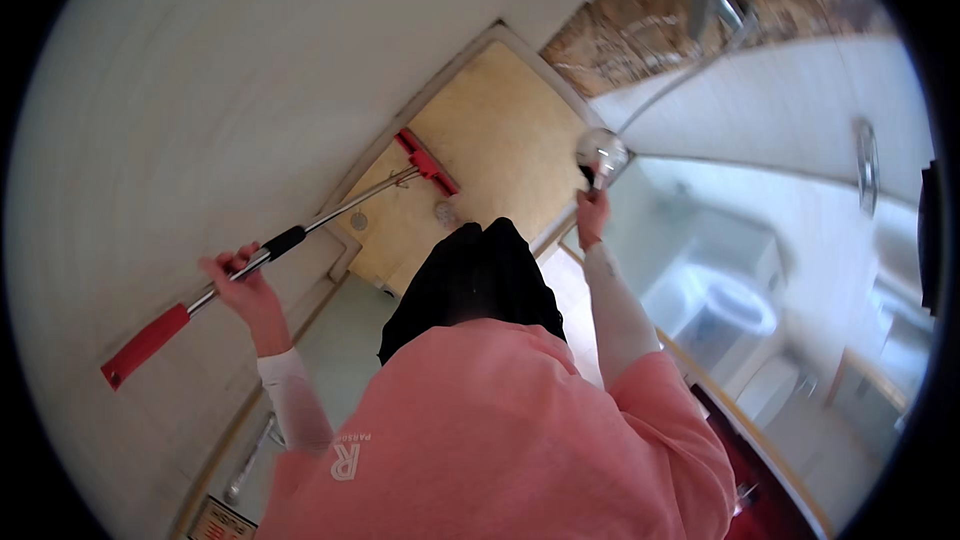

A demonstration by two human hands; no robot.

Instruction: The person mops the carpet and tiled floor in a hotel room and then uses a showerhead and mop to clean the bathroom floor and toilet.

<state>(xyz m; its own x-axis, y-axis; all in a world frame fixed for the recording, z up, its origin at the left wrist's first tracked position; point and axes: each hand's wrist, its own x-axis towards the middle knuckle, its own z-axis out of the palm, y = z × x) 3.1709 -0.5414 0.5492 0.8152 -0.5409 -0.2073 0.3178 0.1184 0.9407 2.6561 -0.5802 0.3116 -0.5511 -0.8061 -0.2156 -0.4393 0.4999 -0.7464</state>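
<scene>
My left hand [246, 292] grips the metal pole of a mop [330, 219], between its black collar and the red end grip [150, 341]. The pole slants down to the red mop head [426, 162], which is over the yellowish shower floor [495, 120] near the left wall. In my right hand [592, 216] is a handheld shower head [602, 152], held by its handle over the floor's right edge. A hose [667, 94] runs from it up to a chrome mixer tap [731, 11]. The shower head is blurred, so I cannot tell whether water flows.
A pale wall [225, 105] rises on the left, and brown marbled stone [622, 37] lines the far right. A round drain cover [359, 221] lies in the floor. Behind glass on the right stands a toilet [727, 307]. A metal door handle [251, 461] is low at left.
</scene>
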